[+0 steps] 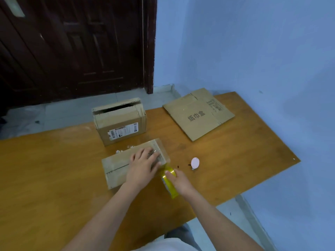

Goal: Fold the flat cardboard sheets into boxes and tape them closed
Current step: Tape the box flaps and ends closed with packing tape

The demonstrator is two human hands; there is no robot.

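Left hand (145, 163) pressed flat, fingers spread, on the low folded box (135, 162) mid-table, while the right hand (179, 181) gripped the yellow tape roll (169, 183) at the box's right end. Flat cardboard sheet (198, 114) lay near the table's (54, 178) far edge.

Matt brown cardboard box (135, 163) w/ glossy yellow plastic tape roll (169, 182) on smooth wood table (54, 169).

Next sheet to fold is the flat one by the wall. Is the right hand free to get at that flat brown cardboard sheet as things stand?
Probably not yet. The right hand grips the yellow tape roll, so it is occupied. The table between it and the flat brown cardboard sheet holds only a small white oval object, off to the side.
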